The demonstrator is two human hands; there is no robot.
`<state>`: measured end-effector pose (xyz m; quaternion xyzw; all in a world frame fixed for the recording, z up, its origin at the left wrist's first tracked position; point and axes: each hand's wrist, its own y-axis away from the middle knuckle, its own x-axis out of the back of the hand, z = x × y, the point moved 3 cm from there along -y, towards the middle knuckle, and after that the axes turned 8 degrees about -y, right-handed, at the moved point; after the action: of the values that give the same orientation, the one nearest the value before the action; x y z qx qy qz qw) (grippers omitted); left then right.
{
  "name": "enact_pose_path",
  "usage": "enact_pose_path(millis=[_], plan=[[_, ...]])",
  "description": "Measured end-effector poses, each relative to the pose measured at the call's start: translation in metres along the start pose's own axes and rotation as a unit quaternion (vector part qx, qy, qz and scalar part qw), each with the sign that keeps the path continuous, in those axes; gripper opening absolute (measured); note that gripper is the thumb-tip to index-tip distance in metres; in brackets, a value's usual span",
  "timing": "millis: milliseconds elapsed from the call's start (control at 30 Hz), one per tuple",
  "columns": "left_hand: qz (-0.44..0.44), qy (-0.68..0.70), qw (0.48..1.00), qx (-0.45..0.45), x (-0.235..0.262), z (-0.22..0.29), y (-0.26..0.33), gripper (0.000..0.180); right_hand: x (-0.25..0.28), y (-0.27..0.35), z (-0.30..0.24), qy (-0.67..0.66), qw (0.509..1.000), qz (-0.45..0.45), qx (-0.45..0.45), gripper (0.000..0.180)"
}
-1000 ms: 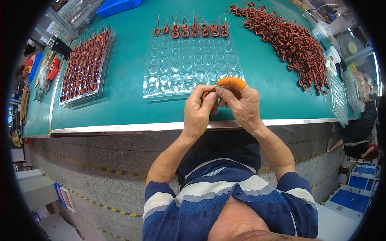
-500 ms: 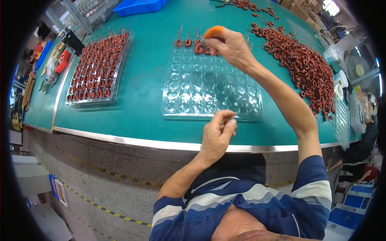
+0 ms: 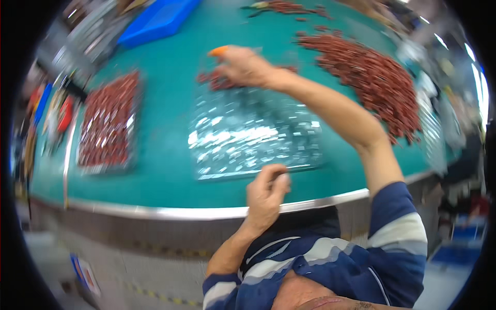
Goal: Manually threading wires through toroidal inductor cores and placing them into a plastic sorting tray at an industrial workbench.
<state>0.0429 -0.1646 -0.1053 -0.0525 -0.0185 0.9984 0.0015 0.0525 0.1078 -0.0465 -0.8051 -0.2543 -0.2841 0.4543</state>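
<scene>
While the right hand [image 3: 243, 66] stretches on a long arm toward the table's [image 3: 160, 170] far edge, orange-tipped fingers bunched over blurred red-brown coils [image 3: 214, 78] beyond the clear blister tray [image 3: 253, 137], the left hand [image 3: 266, 194] hovers curled, fingertips pinched together, at the near edge.

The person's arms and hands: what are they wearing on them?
Both forearms are bare and so are both hands, with no gloves. The right hand has an orange cover on one fingertip. Short sleeves of a dark blue shirt with pale grey and white stripes end near the elbows. The picture is too blurred to show rings or a watch.
</scene>
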Motion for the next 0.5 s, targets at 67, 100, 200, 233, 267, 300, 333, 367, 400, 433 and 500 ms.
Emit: enact_pose_path(millis=[67, 100, 200, 233, 267, 300, 333, 367, 400, 433, 500], plan=[[0.027, 0.003, 1.000, 0.008, 0.009, -0.004, 0.005, 0.013, 0.007, 0.013, -0.017, 0.035, 0.999, -0.018, 0.009, 0.034], [0.027, 0.023, 0.999, 0.008, 0.009, -0.003, 0.006, 0.013, 0.017, 0.026, -0.020, 0.074, 0.996, -0.041, 0.015, 0.029], [0.004, 0.042, 0.999, -0.004, 0.003, -0.003, 0.003, 0.014, 0.075, 0.072, -0.003, 0.242, 0.956, -0.162, -0.044, 0.026], [-0.005, 0.042, 0.999, -0.006, -0.002, -0.003, 0.000, 0.014, 0.112, 0.097, 0.005, 0.255, 0.956, -0.139, -0.045, 0.023], [-0.011, 0.040, 0.999, -0.007, -0.007, -0.003, -0.003, 0.014, 0.149, 0.120, 0.019, 0.301, 0.943, -0.102, -0.102, 0.026], [0.004, 0.029, 0.999, -0.015, 0.000, 0.000, 0.002, 0.014, 0.169, 0.120, 0.023, 0.351, 0.905, -0.169, -0.171, 0.030], [-0.006, 0.026, 1.000, -0.015, -0.003, 0.002, 0.000, 0.014, 0.202, 0.136, 0.035, 0.400, 0.882, -0.135, -0.208, 0.026], [-0.012, 0.022, 1.000, -0.014, -0.004, 0.002, -0.001, 0.014, 0.229, 0.155, 0.048, 0.435, 0.868, -0.062, -0.234, 0.025], [-0.009, 0.018, 1.000, -0.014, -0.001, 0.001, -0.001, 0.013, 0.248, 0.158, 0.055, 0.463, 0.831, -0.089, -0.294, 0.038], [0.008, 0.012, 1.000, -0.017, 0.004, 0.000, 0.001, 0.013, 0.257, 0.158, 0.058, 0.454, 0.815, -0.095, -0.348, 0.043], [0.002, 0.015, 1.000, -0.014, 0.006, -0.001, 0.003, 0.013, 0.273, 0.173, 0.082, 0.407, 0.815, -0.119, -0.394, 0.051]])
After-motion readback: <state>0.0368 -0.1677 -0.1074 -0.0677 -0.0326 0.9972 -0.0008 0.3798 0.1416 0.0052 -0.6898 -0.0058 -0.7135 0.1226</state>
